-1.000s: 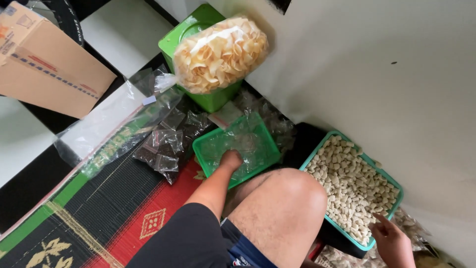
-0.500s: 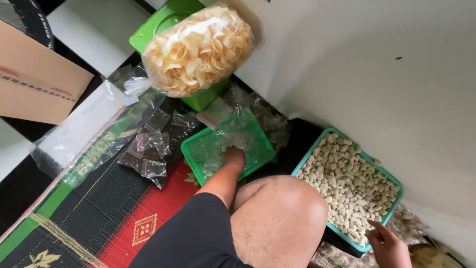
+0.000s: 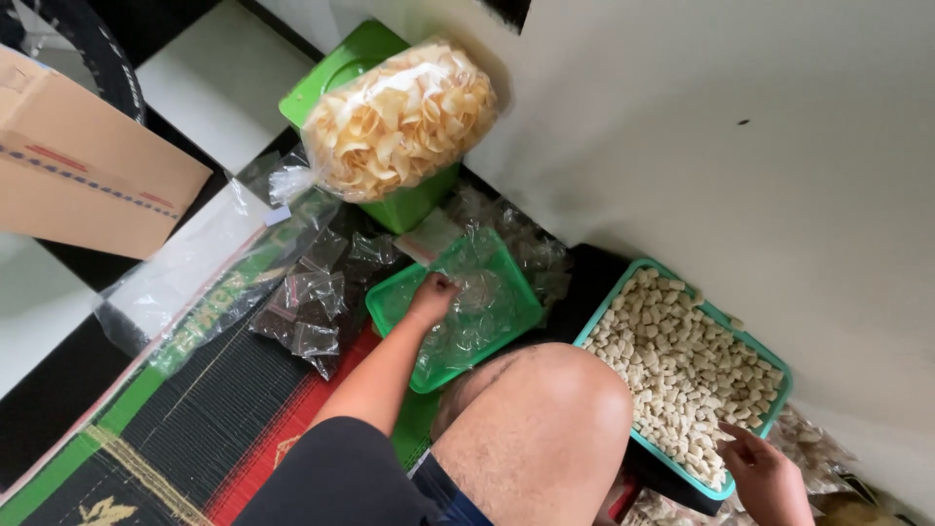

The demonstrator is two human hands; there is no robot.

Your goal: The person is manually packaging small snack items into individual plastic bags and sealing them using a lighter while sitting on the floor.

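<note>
Left hand (image 3: 431, 297) shifted leftward in green basket (image 3: 521, 292), pinching crinkly clear bags (image 3: 472, 312); right hand (image 3: 765, 472) loosely open.

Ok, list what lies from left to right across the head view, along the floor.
Cardboard box → clear plastic bags on the mat → left hand in the green basket → teal tray of pale snack pieces → right hand at that tray's near corner.

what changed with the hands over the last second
The left hand moved from the near side of the green plastic basket toward its far-left part, onto the small clear plastic bags inside. The right hand stayed at the near corner of the teal tray of pale crackers.
</note>
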